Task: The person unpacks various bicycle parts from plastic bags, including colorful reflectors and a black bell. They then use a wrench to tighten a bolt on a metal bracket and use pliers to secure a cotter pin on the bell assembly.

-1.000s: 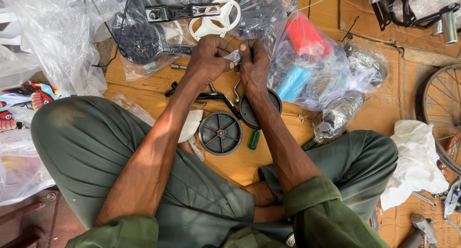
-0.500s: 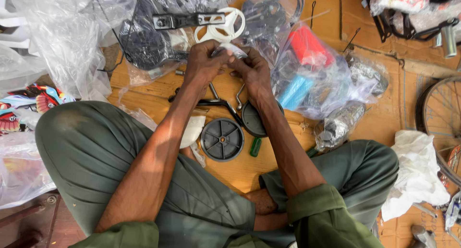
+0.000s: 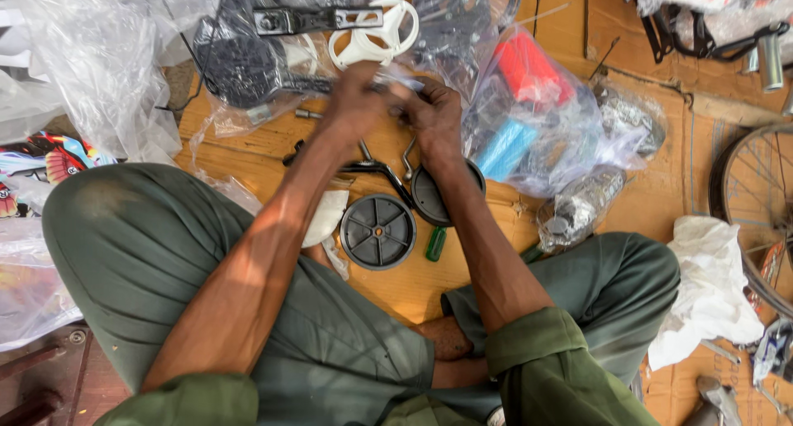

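Currently our left hand (image 3: 357, 100) and right hand (image 3: 434, 116) pinch closed on a small part, too blurred to identify, above the orange cardboard floor (image 3: 388, 290). We judge it could drop among the clear plastic bags (image 3: 537, 112) or beside the black plastic training wheel (image 3: 377, 232).

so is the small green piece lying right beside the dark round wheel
Yes, the small green piece lies on the cardboard just right of the dark round wheel.

Both forearms reach forward, the left hand (image 3: 357, 104) and right hand (image 3: 434, 116) meeting, fingers curled, just beyond the black wheel (image 3: 378, 231).
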